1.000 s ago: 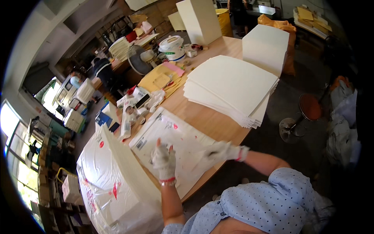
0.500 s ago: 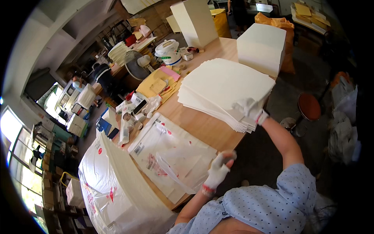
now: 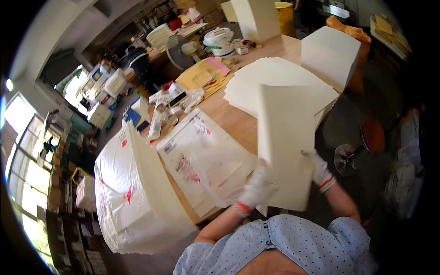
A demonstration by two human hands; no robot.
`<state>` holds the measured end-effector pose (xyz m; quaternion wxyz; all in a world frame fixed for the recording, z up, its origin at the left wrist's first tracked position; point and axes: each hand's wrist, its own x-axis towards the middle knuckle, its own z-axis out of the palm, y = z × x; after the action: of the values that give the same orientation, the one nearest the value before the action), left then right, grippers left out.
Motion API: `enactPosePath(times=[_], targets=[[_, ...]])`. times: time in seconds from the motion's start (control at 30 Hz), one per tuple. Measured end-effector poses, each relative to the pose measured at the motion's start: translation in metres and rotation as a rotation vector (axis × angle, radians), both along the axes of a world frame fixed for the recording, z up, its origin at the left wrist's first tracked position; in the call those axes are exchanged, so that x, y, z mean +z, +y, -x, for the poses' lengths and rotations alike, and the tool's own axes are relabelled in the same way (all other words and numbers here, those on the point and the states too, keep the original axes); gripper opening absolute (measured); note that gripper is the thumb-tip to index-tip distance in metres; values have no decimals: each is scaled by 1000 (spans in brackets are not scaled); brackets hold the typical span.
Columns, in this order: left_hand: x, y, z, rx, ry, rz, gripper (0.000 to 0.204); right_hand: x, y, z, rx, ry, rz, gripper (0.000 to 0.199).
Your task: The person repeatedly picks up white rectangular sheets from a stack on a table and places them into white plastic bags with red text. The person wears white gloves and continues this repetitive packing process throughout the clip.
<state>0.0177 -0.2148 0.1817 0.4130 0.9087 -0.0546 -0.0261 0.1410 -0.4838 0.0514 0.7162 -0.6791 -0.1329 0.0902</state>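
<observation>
In front of my body I hold up a white sheet, upright and slightly bent along its left side; whether it is one sheet or a few together, I cannot tell. My left hand, in a white glove with a red cuff, is closed at its lower left edge and blurred. Gripping its right edge is my right hand, gloved the same way, its fingers partly behind the sheet. Just beyond lies a fanned stack of white sheets on the wooden table, partly hidden by the held sheet.
A flat clear plastic bag with red print lies left of my hands. Left of it stands a large plastic-wrapped stack. Farther back are a fan, a white bucket and a white block of sheets. A round stool stands right.
My right hand has left the fanned stack and come toward my body with a white sheet. My left hand has moved to the sheet's other edge. The view has shifted.
</observation>
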Motion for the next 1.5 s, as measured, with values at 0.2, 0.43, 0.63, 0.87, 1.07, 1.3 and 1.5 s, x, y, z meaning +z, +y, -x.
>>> enactPosePath(times=[0.2, 0.43, 0.63, 0.87, 1.07, 1.3, 1.5], targets=[[8, -9, 18, -107, -184, -391, 69, 56, 100, 61, -201, -146, 135, 32], [19, 159, -8, 721, -168, 178, 55, 125, 50, 106, -114, -340, 385, 20], [-2, 233, -68, 446, -107, 1121, 35, 102, 65, 108, 154, -765, 1011, 15], [10, 30, -33, -79, -315, -25, 52, 56, 170, 7, 546, -263, 528, 33], [-62, 119, -36, 289, -206, -181, 49, -2, 231, -55, -252, -721, 923, 62], [-192, 261, -9, 566, -473, -1126, 35, 14, 273, -98, 243, 32, 1247, 57], [-177, 261, 79, 1004, -280, 295, 22, -24, 225, -65, 421, -220, 994, 62]])
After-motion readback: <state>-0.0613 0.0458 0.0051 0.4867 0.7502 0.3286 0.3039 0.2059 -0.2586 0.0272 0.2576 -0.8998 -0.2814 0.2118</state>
